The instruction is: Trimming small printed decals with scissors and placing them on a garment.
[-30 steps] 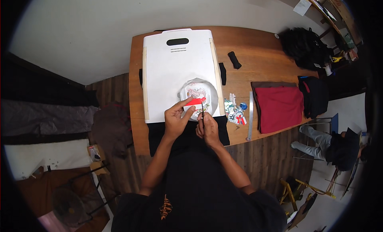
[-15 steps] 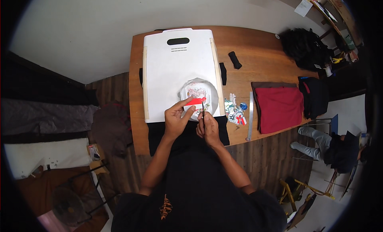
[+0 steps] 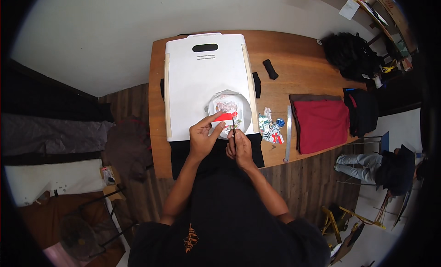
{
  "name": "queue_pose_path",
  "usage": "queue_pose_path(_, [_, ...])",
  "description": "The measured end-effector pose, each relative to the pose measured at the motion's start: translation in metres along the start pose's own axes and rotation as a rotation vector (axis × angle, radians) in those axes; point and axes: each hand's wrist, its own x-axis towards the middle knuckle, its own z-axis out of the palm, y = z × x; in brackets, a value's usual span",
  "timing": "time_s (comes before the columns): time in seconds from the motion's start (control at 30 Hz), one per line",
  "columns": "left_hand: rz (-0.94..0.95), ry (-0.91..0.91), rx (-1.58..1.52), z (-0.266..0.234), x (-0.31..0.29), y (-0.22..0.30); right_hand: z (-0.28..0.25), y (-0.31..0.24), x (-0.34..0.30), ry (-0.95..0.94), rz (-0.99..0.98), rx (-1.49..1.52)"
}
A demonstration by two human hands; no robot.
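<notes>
Pinched in my left hand point(image 3: 202, 135) is a small red-and-white sticker point(image 3: 222, 120), its red half toward the far side. My right hand point(image 3: 240, 146) is closed around thin dark scissors point(image 3: 234, 127), whose blades point away from me at the sticker's right edge. Under both hands is a round white bowl point(image 3: 246, 114) with red and white scraps in it, partly hidden by my fingers. The bowl rests on the lower right of a white board point(image 3: 197, 88) with a slot-shaped handle hole. Black cloth point(image 3: 181, 157) hangs below the board's near edge.
Right of the board lie colourful cut stickers point(image 3: 272, 129), a metal ruler point(image 3: 288, 134), folded red cloth point(image 3: 321, 124) and a small black roll point(image 3: 270, 69). A black backpack point(image 3: 351, 56) occupies the wooden table's point(image 3: 280, 51) far right. Another person point(image 3: 390, 170) is off to the right.
My hands, the sticker and the scissors stay almost in place. The person at the right has shifted posture, with the legs and torso in a slightly different position.
</notes>
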Motion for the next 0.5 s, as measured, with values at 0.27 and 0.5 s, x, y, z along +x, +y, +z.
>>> queue_pose_path(0.27, [-0.022, 0.006, -0.01, 0.0011, 0.0007, 0.0001, -0.0019, 0.0003, 0.0004, -0.01, -0.008, -0.008])
queue_pose_path(0.5, [-0.001, -0.001, -0.004, 0.0018, 0.0011, 0.0, -0.0019, 0.0009, -0.0004, -0.014, -0.013, 0.008])
